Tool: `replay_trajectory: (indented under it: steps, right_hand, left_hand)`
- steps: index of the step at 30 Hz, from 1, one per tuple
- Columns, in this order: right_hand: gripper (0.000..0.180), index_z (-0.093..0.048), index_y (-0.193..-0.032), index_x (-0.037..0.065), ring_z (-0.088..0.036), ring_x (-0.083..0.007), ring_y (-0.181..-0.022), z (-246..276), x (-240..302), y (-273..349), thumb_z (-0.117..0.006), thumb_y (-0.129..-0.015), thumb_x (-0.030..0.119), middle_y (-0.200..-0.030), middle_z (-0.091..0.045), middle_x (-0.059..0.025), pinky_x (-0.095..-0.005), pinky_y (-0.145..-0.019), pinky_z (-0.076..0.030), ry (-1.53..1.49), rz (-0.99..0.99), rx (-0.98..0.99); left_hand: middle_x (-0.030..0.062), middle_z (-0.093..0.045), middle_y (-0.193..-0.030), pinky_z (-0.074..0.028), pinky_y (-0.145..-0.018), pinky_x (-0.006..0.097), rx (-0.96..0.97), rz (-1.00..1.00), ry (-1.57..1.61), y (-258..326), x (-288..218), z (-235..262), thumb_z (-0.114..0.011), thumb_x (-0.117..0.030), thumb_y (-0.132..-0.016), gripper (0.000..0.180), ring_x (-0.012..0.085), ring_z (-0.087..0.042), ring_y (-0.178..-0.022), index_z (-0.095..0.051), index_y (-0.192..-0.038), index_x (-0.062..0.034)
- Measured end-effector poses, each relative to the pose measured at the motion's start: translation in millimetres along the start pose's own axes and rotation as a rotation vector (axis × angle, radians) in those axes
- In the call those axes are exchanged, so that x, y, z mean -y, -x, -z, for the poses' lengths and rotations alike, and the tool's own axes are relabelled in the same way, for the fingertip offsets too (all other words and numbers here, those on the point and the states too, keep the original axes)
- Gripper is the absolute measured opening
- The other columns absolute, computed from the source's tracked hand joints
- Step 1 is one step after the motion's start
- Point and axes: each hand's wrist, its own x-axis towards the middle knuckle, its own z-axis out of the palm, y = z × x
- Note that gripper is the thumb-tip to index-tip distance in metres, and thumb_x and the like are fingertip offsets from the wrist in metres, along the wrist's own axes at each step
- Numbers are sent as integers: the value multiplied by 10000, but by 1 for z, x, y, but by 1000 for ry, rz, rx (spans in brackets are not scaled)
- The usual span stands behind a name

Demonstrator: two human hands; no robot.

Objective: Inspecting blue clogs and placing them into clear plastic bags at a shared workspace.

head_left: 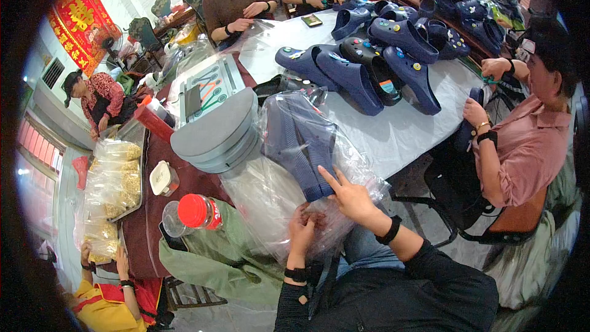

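In front of me a pair of navy blue clogs (292,141) lies soles up inside a clear plastic bag (362,169). My left hand (302,229) is closed on the bag's near end, its fingers curled in the film. My right hand (353,197) lies over the near right part of the bag. Its index and middle fingers stretch out onto the heel end of one clog, with nothing held between them. More clear plastic bags (258,190) lie flat just left of the clogs.
Several navy clogs (356,80) are heaped on the white table (424,129). A grey machine (215,129), red-lidded jar (200,211) and green cloth (233,258) lie left. A co-worker in pink (522,154) handles a clog on the right. Others sit around, some with bagged yellow goods (123,178).
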Motion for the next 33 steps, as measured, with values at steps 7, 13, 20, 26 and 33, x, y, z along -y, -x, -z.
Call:
replay_trajectory:
  steps: [7,13,20,26,33]
  right_hand:
    - [823,-148,-1477,326,-627,-370,-646,-23,-8,1,-630,-825,186,-1012,-604,-204,-430,-538,-512,3,-7,-265]
    - [814,-152,-1480,316,-600,-356,-583,-28,-9,-1,-626,-832,187,-794,-598,-156,-441,-504,-483,8,-43,-299]
    - [809,-197,-1472,223,-632,-382,-783,-13,-4,-6,-656,-806,196,-1106,-582,-206,-436,-625,-524,-32,-84,-236]
    - [661,-412,-1366,112,-557,-347,-1065,-8,11,17,-675,-763,179,-1294,-494,-190,-400,-852,-498,45,372,-480]
    - [906,-361,-1411,323,-95,-469,-1381,20,23,13,-791,-614,288,-1483,-196,-240,-710,-1027,-41,317,350,-211]
  left_hand:
    - [178,-674,-883,-537,-635,289,8,20,-26,1,-3,-4,-512,-19,-923,376,180,-651,-701,-386,-1268,64]
    - [181,-676,-867,-527,-610,279,9,-2,-12,-2,-6,-6,-523,-29,-916,396,171,-643,-666,-384,-1274,64]
    - [150,-666,-877,-524,-615,277,-28,-52,-90,-2,-4,-5,-546,-45,-912,362,170,-645,-689,-430,-1242,49]
    - [146,-664,-866,-535,-595,288,-63,35,64,-8,3,-2,-480,-140,-964,332,194,-657,-685,-453,-1230,58]
    - [118,-659,-909,-541,-594,300,-18,196,100,1,-37,-8,-416,-255,-999,340,194,-655,-704,-555,-1168,6]
